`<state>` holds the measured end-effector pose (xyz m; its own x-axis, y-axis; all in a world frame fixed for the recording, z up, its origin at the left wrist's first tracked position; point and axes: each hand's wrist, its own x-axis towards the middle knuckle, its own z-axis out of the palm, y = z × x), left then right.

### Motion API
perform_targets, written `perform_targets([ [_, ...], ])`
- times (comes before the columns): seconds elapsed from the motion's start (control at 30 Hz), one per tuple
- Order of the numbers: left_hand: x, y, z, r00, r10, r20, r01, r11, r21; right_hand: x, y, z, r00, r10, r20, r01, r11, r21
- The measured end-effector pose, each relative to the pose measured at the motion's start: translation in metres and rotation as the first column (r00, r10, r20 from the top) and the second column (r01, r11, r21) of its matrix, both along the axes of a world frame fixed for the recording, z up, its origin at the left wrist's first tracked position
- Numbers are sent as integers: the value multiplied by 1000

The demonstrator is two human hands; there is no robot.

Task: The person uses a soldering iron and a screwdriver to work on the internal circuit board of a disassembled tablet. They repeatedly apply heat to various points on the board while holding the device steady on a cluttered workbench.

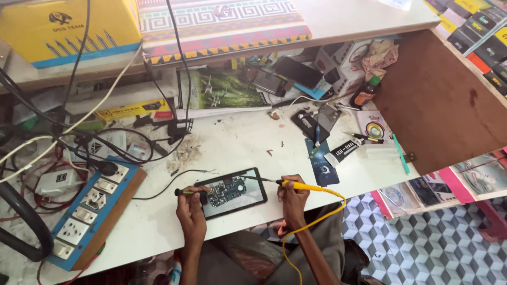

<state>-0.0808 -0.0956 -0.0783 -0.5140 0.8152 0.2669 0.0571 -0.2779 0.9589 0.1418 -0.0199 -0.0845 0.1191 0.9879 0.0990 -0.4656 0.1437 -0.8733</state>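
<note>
An opened phone (232,192) lies on the white workbench (237,142) near its front edge, with a blue circuit board (227,191) exposed in its middle. My right hand (293,200) grips a yellow-handled soldering iron (303,186), and its metal tip reaches left onto the phone's upper edge. A yellow cord (317,219) runs from the iron down over my lap. My left hand (191,208) rests at the phone's left end and pinches a thin black tool (185,192) that has a fine black wire (174,179) trailing off to the left.
A blue-and-wood switch and socket board (92,214) lies at the left amid tangled cables. Behind the phone are a black-and-white tube (343,152), phone parts, a small brown bottle (365,92), a green pen (400,155) and boxes. A yellow box (68,29) sits on the shelf above.
</note>
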Motion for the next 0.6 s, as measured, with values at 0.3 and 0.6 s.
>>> perform_targets([
  [0.3, -1, 0, 0, 999, -46, -21, 48, 997, 68, -6, 0, 17, 989, 96, 110, -97, 995, 3],
  [0.6, 0, -4, 10, 991, -14, 132, 23, 998, -63, -1, -8, 6, 997, 78, 26, -78, 997, -6],
])
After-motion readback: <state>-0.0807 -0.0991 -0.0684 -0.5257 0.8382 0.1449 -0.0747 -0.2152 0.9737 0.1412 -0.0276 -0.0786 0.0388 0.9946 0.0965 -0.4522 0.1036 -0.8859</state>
